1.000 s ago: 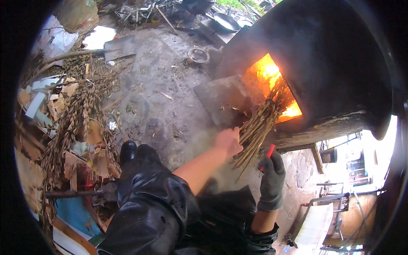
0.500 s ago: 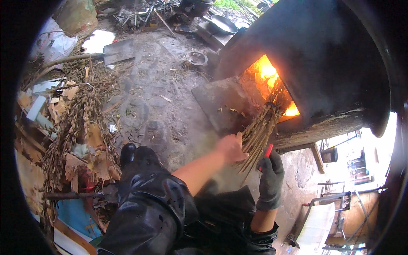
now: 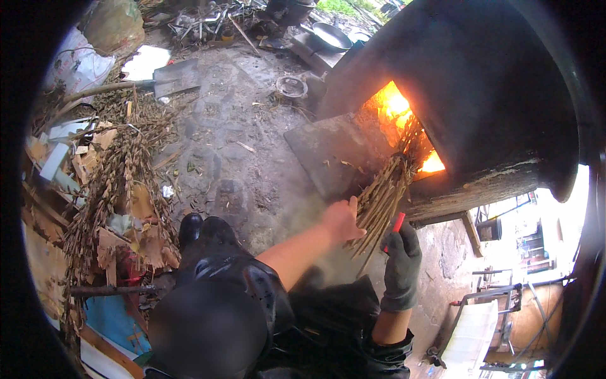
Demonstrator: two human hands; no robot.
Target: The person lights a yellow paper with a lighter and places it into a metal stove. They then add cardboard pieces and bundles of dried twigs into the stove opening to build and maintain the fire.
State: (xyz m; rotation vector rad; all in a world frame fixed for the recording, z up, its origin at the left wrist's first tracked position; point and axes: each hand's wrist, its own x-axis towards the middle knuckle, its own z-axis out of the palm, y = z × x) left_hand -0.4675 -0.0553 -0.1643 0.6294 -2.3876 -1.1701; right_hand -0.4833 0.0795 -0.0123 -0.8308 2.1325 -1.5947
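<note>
A bundle of dry stalks slants into the square fire opening, its far end among the flames. At its near left side is my bare left hand, thumb up and fingers curled against the stalk ends. My right hand, in a dark grey glove, is closed around a small red stick-like thing, just right of the stalks' lower ends. Most of that red thing is hidden in the glove. The opening belongs to a large black rounded stove.
A flat plate lies before the opening. Dried plants, scrap wood and a shovel lie on the left. A pan stands at the back, a metal frame with a white panel at right. My black boot is below.
My left hand has shifted slightly left along the stalk ends. The right hand and its red thing have barely moved. A dark blurred round patch now covers part of my black clothing.
</note>
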